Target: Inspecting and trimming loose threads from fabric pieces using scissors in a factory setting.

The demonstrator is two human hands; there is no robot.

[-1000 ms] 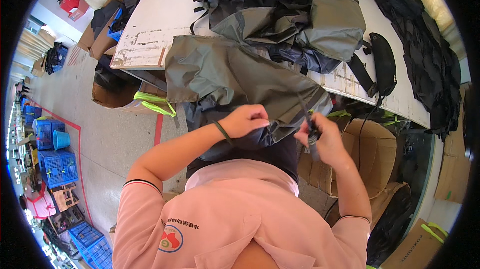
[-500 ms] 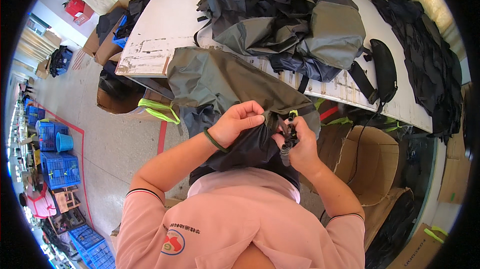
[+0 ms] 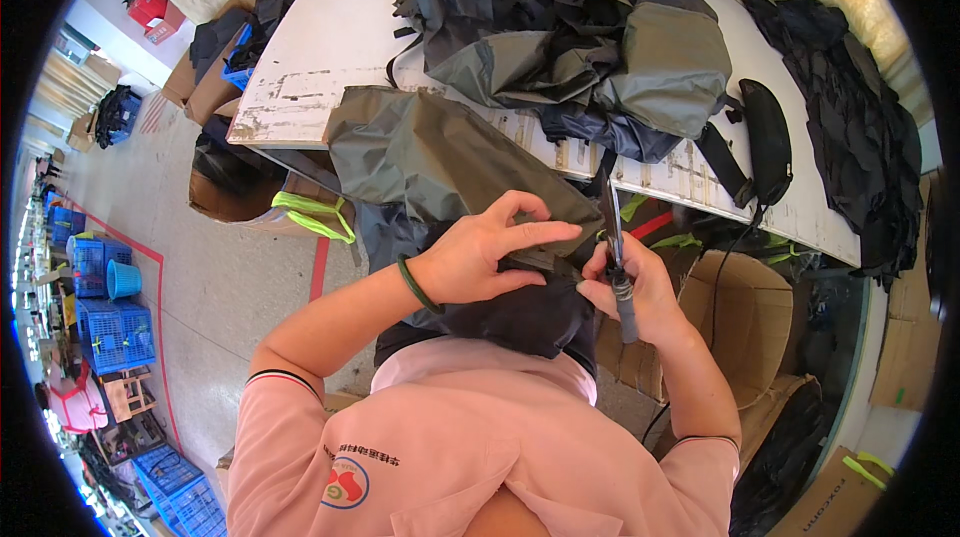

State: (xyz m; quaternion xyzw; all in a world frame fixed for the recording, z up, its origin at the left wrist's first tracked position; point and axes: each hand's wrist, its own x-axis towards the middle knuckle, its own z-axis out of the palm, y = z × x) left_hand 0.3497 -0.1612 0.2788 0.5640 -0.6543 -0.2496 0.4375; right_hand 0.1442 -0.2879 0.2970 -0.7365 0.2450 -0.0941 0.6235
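Note:
A dark grey-green coated fabric piece (image 3: 430, 142) hangs from the table edge down over my lap, its lower part black. My left hand (image 3: 485, 249), wearing a dark green band at the wrist, hovers over this cloth with thumb and fingers spread and nothing pinched between them. To the right, my right hand (image 3: 640, 287) grips a pair of scissors (image 3: 613, 227) by dark wrapped handles. Their long blades point away from me, beside the right edge of the cloth. Some of the fingers behind the handles are hidden.
On the white worn table (image 3: 330, 37) lies a heap of similar dark fabric (image 3: 560, 37), with a black padded strap (image 3: 768, 142) at its right. Open cardboard boxes (image 3: 745, 322) stand under the table. Blue crates (image 3: 115, 335) line the floor at far left.
My left hand has let go of the pinched cloth and spread its fingers. My right hand has shifted right, and the scissors' blades now point away from me.

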